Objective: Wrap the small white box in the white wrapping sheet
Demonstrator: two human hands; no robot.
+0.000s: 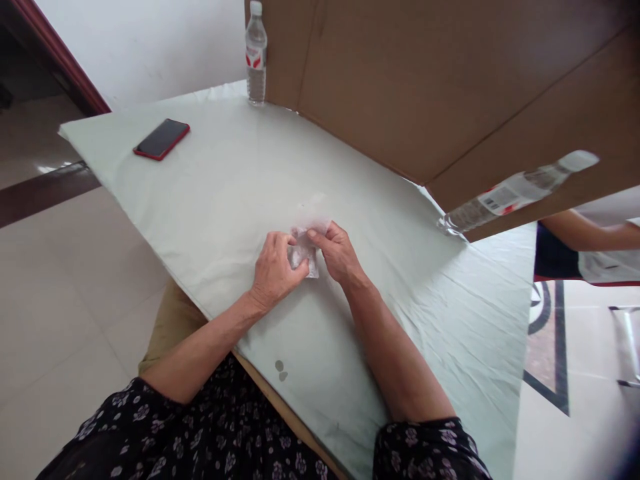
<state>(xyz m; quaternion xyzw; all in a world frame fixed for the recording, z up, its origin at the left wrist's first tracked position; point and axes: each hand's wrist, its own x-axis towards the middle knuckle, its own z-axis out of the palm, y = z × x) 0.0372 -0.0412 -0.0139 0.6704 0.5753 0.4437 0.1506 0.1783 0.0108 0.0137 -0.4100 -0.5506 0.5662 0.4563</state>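
Note:
A small, clear, crinkled plastic packet [311, 267] is between my two hands, over the middle of the pale green tablecloth [220, 193]. My right hand [341, 257] pinches its upper right part between thumb and fingers. On the packet's left side, my left hand [278, 272] is curled, its thumb and fingertips against the plastic. Whitish, see-through film reaches past my fingers at the top. What the packet contains is too blurred to make out.
A phone with a red edge [163, 139] lies at the back left. One water bottle [256, 63] stands beside a big cardboard panel [370, 80]; another bottle [510, 193] is at the panel's right end. Two small dark spots mark the cloth near me. Another person's arm [585, 230] shows at right.

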